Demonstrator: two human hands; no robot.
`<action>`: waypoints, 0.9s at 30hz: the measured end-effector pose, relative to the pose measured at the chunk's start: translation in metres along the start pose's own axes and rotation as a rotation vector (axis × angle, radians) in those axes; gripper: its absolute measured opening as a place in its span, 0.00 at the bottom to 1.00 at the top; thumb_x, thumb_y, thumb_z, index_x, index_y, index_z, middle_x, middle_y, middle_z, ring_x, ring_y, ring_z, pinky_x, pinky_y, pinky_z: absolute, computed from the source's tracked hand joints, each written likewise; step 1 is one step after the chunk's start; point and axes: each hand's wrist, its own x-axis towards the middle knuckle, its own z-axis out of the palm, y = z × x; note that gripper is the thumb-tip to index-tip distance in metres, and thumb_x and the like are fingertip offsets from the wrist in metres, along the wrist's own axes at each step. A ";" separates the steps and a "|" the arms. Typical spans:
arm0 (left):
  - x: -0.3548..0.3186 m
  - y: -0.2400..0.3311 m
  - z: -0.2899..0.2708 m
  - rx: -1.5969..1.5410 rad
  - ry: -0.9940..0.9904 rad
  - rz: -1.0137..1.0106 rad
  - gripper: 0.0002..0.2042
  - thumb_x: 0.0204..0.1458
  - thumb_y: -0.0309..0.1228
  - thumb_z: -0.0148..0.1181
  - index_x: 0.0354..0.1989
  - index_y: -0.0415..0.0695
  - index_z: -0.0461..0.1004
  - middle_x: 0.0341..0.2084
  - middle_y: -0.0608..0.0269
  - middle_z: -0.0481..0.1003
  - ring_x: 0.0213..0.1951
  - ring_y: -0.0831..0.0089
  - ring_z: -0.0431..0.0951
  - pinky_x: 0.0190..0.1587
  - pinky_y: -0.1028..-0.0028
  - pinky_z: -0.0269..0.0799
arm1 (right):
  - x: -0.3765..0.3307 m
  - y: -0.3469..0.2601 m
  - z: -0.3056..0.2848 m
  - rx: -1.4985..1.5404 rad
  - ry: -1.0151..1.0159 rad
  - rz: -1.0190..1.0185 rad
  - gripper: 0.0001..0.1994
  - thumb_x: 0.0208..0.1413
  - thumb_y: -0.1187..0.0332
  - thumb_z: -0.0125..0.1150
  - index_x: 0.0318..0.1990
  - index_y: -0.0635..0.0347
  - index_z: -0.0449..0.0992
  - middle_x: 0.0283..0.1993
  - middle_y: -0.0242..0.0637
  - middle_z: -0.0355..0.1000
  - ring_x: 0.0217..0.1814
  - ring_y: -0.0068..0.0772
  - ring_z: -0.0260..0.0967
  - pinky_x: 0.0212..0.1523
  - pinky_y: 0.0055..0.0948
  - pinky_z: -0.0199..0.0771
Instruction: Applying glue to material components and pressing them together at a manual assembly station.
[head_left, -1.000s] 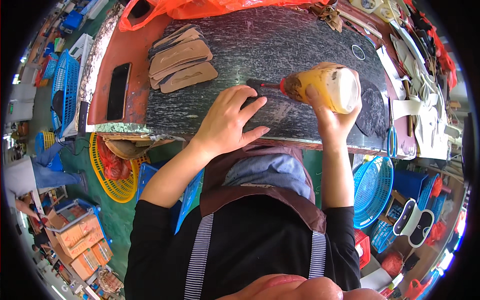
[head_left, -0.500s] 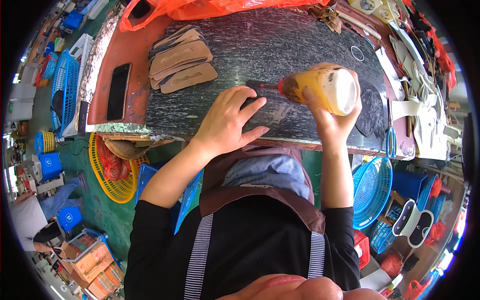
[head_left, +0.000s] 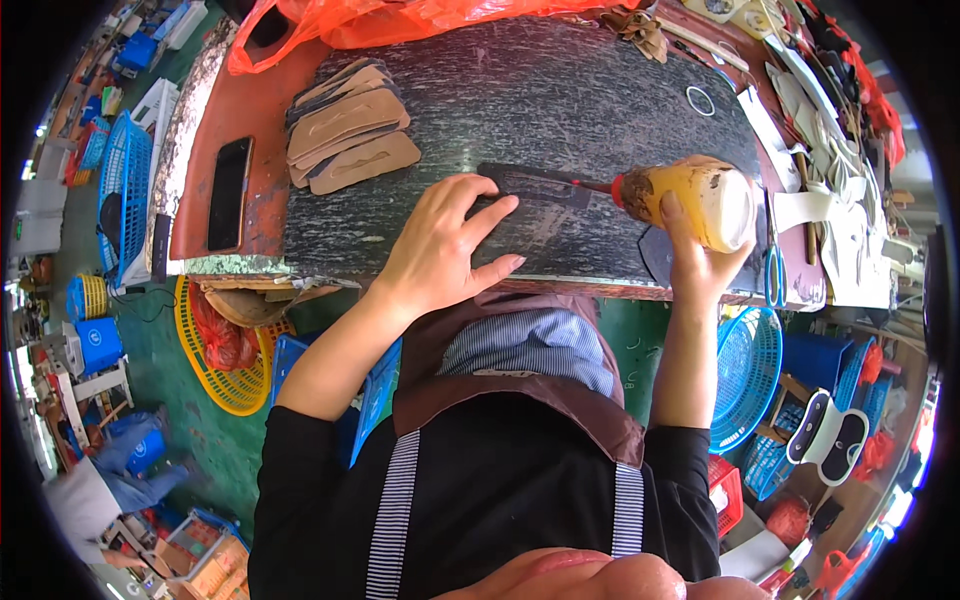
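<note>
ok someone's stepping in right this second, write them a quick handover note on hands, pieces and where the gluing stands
Left hand: flat on the mat, fingers pinning the dark strip piece.
Right hand: gripping the yellow glue bottle, tipped sideways, red nozzle at the strip's right end.
Stack of tan cut pieces lies up-left on the dark work mat; black phone sits left of it.
Done: strip laid down and held; how much glue is on it cannot be told.
Left: apparently the tan stack, which lies untouched.
</note>
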 end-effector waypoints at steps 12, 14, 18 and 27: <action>0.019 0.010 -0.017 -0.152 0.025 -0.184 0.25 0.48 0.35 0.66 0.55 0.41 0.71 0.50 0.53 0.68 0.50 0.55 0.71 0.53 0.63 0.69 | -0.054 0.031 -0.169 0.022 0.619 0.270 0.29 0.43 0.81 0.68 0.55 0.59 0.66 0.55 0.45 0.67 0.54 0.40 0.68 0.52 0.34 0.71; 0.032 0.008 -0.022 -0.055 -0.001 -0.100 0.24 0.49 0.34 0.65 0.54 0.42 0.71 0.49 0.54 0.68 0.48 0.57 0.72 0.52 0.64 0.70 | -0.070 0.039 -0.182 -0.114 0.498 0.293 0.27 0.43 0.80 0.68 0.53 0.59 0.66 0.53 0.44 0.68 0.52 0.39 0.68 0.51 0.33 0.71; 0.068 0.004 -0.022 0.060 -0.035 0.011 0.22 0.49 0.32 0.65 0.54 0.42 0.72 0.48 0.56 0.69 0.46 0.59 0.73 0.51 0.66 0.71 | -0.062 0.059 -0.180 -0.294 0.340 0.280 0.25 0.43 0.79 0.69 0.50 0.59 0.67 0.50 0.43 0.70 0.49 0.38 0.69 0.50 0.32 0.71; 0.207 -0.028 0.033 0.031 -0.141 0.122 0.21 0.51 0.27 0.64 0.55 0.43 0.73 0.46 0.59 0.73 0.45 0.59 0.76 0.49 0.65 0.73 | 0.000 0.092 -0.153 -0.589 0.119 0.222 0.21 0.43 0.76 0.69 0.46 0.61 0.69 0.44 0.40 0.73 0.42 0.38 0.71 0.47 0.32 0.71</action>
